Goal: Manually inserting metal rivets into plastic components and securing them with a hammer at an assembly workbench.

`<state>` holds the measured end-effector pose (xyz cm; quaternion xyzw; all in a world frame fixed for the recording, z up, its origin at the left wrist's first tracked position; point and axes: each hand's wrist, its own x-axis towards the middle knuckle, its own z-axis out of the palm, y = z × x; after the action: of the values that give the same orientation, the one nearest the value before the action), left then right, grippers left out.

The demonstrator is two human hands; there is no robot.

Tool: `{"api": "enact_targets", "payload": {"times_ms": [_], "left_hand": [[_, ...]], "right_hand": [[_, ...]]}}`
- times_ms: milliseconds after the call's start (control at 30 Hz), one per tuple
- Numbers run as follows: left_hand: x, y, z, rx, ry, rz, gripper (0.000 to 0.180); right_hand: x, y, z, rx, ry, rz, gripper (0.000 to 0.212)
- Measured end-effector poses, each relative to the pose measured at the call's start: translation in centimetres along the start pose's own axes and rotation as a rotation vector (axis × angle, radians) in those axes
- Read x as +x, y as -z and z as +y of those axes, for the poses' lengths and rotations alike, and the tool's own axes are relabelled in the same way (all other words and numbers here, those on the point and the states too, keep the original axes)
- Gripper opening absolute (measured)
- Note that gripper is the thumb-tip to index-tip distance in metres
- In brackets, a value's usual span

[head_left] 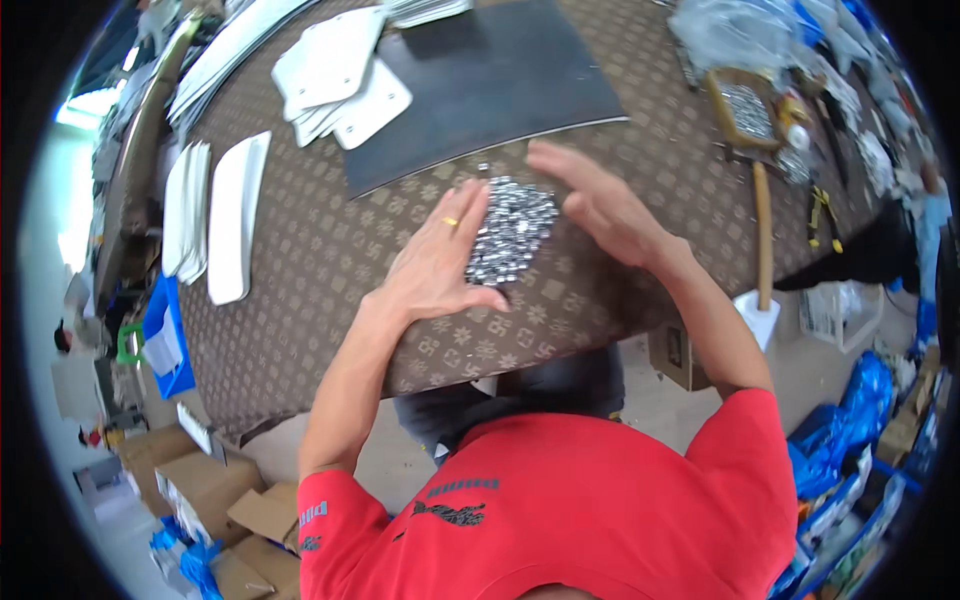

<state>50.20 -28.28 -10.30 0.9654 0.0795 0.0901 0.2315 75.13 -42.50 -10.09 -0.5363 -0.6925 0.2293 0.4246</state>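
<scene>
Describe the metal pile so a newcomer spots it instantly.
On the brown patterned tablecloth, find the large dark mat. Below it, between the left hand and right hand, lies the pile of small silver pieces. It sits loose on the cloth, unlike the bits in the tan tray.

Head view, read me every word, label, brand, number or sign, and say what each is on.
Shirt: dark lettering and emblem; I don't copy wording.
Left sleeve: lettering and emblem, likewise not copied.
Tablecloth: repeated pale motifs, some figure-like; not copied.
Box: dark mark, too small to read.
Metal pieces: no readable marks.
</scene>
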Motion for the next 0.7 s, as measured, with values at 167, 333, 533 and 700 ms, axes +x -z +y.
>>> {"api": "enact_targets", "payload": {"times_ms": [167, 333, 533, 700], "left_hand": [[-0.5, -0.1, 0.6, 0.121, 0.15, 0.002, 0.112], [1.1, -0.4, 1.0, 0.132, 0.171, 0.046, 0.104], [4.0, -1.5, 2.0, 0.132, 0.182, 0.059, 0.099], [7.7, -3.2, 3.8, 0.112, 0.169, 0.071, 0.094]], "right_hand": [[-4.4, 4.4, -0.3, 0.038, -0.251, 0.442, 0.044], [-6.5, 2.2, 1.1, -0.418, -0.215, 0.368, 0.027], [-6.3, 2.6, 2.7, -0.553, -0.093, 0.318, 0.012], [-8.8, 5.5, 3.2, -0.811, -0.222, 0.388, 0.008]]}}
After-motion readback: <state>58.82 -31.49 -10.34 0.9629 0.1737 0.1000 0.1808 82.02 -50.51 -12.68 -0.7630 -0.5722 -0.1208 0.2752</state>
